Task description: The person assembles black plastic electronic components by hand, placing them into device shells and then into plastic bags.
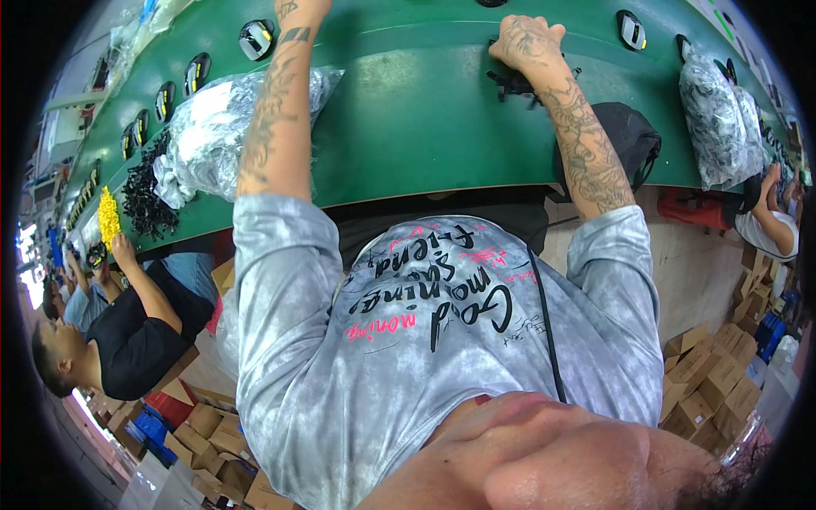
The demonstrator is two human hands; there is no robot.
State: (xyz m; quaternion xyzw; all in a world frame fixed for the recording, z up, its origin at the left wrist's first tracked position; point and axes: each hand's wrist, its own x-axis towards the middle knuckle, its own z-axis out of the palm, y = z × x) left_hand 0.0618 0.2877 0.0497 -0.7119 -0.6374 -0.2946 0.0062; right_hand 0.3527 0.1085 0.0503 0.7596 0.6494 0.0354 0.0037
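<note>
My left hand (303, 8) reaches to the top edge of the view, where its fingers are cut off. Near its wrist, a rounded black piece with a grey middle and a yellow mark (256, 40) lies on the green table (408, 119). My right hand (529, 42) is closed over the far part of the table, its fingers curled; whatever they hold is hidden. Small black parts (513, 86) lie in a loose pile just below that hand. Beside my right forearm rests a black cloth bag or cap (627, 136).
A clear plastic bag (212, 127) lies by my left forearm, with a heap of black parts (150, 191) beyond it. Another filled bag (712, 119) is at the right. More rounded pieces (197, 73) line the table. A co-worker (136, 327) holds yellow parts (109, 217) at the left.
</note>
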